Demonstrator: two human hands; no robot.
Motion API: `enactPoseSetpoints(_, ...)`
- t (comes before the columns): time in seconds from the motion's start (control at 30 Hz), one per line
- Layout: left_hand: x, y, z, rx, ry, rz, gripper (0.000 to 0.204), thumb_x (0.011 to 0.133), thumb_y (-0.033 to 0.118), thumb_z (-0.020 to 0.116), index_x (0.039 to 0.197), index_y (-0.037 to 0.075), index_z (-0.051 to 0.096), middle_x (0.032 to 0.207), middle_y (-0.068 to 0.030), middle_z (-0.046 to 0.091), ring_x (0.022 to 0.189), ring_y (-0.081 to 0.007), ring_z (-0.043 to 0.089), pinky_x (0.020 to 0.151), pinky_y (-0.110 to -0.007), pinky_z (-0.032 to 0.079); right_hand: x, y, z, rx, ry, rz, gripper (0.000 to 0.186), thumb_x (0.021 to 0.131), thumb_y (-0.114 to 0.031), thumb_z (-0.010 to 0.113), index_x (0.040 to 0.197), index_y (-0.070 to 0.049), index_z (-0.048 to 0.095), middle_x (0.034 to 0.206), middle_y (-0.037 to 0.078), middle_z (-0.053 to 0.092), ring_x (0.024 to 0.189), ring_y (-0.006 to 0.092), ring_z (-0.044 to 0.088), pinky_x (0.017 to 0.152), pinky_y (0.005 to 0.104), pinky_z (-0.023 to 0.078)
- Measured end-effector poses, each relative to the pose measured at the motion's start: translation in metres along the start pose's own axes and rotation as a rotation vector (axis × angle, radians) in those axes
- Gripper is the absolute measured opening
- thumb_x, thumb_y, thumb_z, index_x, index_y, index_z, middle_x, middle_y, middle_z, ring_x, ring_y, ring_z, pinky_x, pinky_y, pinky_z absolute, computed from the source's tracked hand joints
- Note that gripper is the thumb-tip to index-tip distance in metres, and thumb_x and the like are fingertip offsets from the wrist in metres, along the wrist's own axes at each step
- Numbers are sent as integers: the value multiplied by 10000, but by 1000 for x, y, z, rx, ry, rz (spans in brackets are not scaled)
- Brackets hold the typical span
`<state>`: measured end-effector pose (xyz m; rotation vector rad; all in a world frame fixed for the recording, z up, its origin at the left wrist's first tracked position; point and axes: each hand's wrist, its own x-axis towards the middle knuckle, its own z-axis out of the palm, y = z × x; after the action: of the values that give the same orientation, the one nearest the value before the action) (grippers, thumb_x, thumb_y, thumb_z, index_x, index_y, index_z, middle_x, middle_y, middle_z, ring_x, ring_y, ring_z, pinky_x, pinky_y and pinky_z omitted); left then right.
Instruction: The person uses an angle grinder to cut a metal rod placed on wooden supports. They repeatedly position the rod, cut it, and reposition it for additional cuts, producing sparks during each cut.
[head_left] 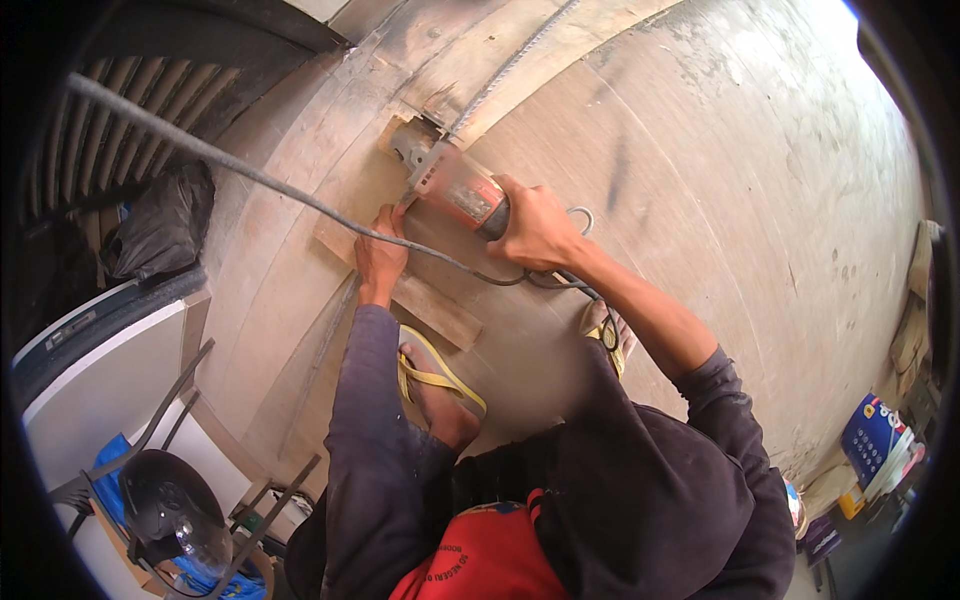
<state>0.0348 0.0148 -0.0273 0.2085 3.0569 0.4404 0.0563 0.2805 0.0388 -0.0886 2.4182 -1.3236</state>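
Note:
My right hand point(535, 225) is wrapped round the rear body of a dusty red power tool point(455, 188), whose metal head points up and left over a pale wooden block point(390, 135) at a dark notch. My left hand point(382, 250) is closed just below the tool's head, at a wooden plank point(435, 305) lying diagonally on the floor; what its fingertips grip is unclear. A grey cable point(250, 178) crosses above my left hand and curls into loops below the tool. A metal rod point(510, 70) runs from beside the tool's head toward the top edge.
My sandalled feet point(435, 400) are on the wooden-look floor point(720, 180). At left are a slatted dark vent point(130, 140), black bags point(160, 230), and a black helmet point(170, 500) among metal frames. Boxes and packages point(865, 440) line the right edge.

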Motion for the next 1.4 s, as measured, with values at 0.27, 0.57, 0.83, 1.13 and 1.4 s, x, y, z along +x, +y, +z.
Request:
enactPoseSetpoints(0.27, 1, 1, -1, 27, -32, -21, 355, 996, 367, 427, 962, 54, 591, 739, -243, 639, 710, -469, 612, 610, -537, 469, -1, -1, 0, 18, 25, -9, 670, 585, -217, 725, 1138, 104, 523, 802, 329, 628, 815, 456, 643, 768, 468, 519)
enactPoseSetpoints(0.57, 0, -1, 1, 4, 14, -17, 368, 991, 380, 438, 905, 58, 593, 708, -236, 638, 688, -463, 618, 581, -543, 467, 1, -3, 0, -1, 20, -5, 677, 580, -211, 717, 1139, 117, 523, 783, 315, 633, 799, 447, 648, 752, 464, 516)
enactPoseSetpoints(0.83, -1, 6, -4, 37, -11, -55, 360, 985, 372, 436, 886, 62, 591, 705, -256, 622, 693, -479, 604, 601, -559, 460, 1, -8, -2, -21, -4, 73, 577, 589, -209, 730, 1073, 67, 584, 821, 285, 646, 827, 424, 647, 756, 448, 496)
enactPoseSetpoints(1.13, -3, 4, -4, -16, 26, -22, 361, 974, 381, 462, 865, 61, 589, 670, -240, 617, 660, -468, 608, 573, -551, 465, 5, -9, 0, -67, -20, 89, 559, 590, -221, 735, 1036, 83, 586, 804, 293, 639, 823, 424, 649, 756, 452, 499)
enactPoseSetpoints(1.4, 0, 4, -5, -6, -8, -43, 296, 935, 330, 540, 898, 67, 670, 681, -237, 628, 656, -443, 617, 573, -521, 471, 5, -10, -1, -68, 13, 75, 556, 579, -234, 736, 973, 125, 578, 785, 314, 634, 802, 433, 655, 750, 450, 515)
